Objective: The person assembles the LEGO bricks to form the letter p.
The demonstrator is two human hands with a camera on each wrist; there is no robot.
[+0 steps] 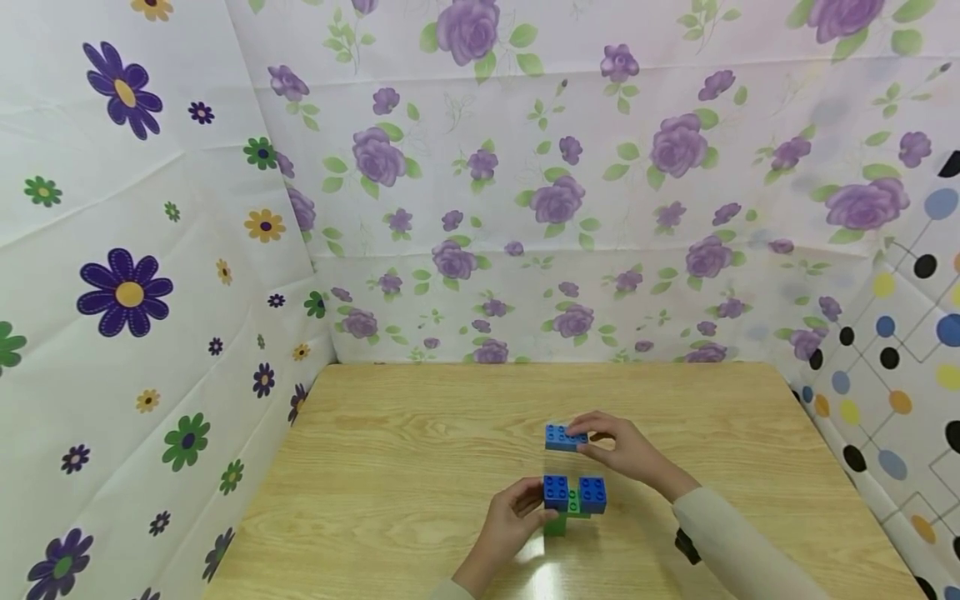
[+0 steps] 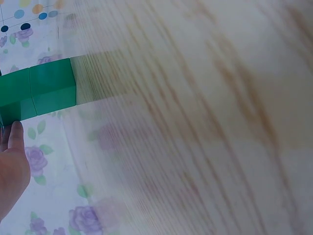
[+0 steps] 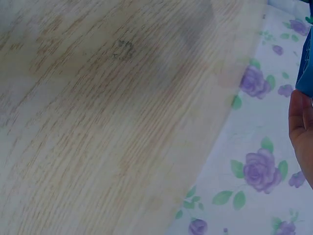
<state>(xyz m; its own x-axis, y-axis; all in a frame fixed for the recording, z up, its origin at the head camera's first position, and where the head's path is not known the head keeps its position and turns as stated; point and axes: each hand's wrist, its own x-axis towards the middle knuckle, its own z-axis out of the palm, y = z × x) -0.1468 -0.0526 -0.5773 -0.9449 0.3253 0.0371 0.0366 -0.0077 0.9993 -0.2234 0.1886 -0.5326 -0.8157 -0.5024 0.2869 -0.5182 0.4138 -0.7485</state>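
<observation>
A small toy-brick build has two dark blue bricks point(image 1: 556, 492) side by side on top, with a studded green brick point(image 1: 573, 501) between them and green bricks point(image 2: 51, 88) stacked below. My left hand point(image 1: 507, 523) grips this build from its left side, thumb toward the front. In the left wrist view, fingertips meet the green stack. Just beyond the build, my right hand point(image 1: 624, 450) pinches a lighter blue brick point(image 1: 558, 437) by its right end, studs facing up. The right wrist view catches only an edge of that blue brick point(image 3: 307, 73) above the fingers.
Both hands work over a wooden table point(image 1: 405, 467). Behind it hangs a cloth with purple roses point(image 1: 555, 200); a flower-print cloth point(image 1: 187, 333) stands at the left and a dotted one point(image 1: 885, 383) at the right. A black object point(image 1: 686, 546) shows beside the right sleeve.
</observation>
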